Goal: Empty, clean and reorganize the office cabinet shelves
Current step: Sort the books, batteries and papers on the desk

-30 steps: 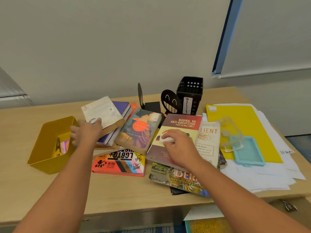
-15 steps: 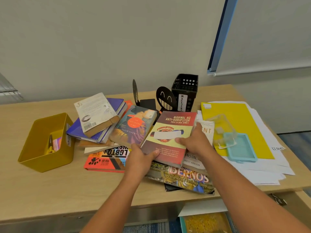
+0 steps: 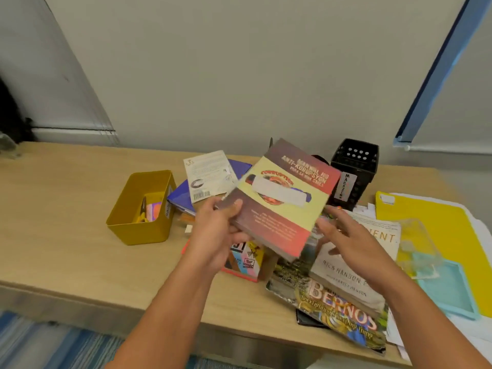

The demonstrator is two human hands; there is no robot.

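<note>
Left hand (image 3: 215,233): I grip the red book (image 3: 282,201) at its near left corner, thumb on the cover, other fingers curled under it.
Right hand (image 3: 351,241): fingers spread wide and relaxed, holding nothing, just right of the book's lower edge; I cannot tell if a fingertip touches it.
Red book: lifted clear of the pile, tilted, far edge higher, between my two hands.
Handling: a thin paperback, light I judge, and bendy; held by one corner it may sag or slip on the glossy cover. Better to take it by the spine or support it underneath with the right hand.
Under my right hand: white book (image 3: 356,265) on a magazine (image 3: 343,315), lying on the bench (image 3: 66,235).
Beyond my left hand: yellow bin (image 3: 138,230), well left.
Farthest: black basket (image 3: 355,166), behind the book.
</note>
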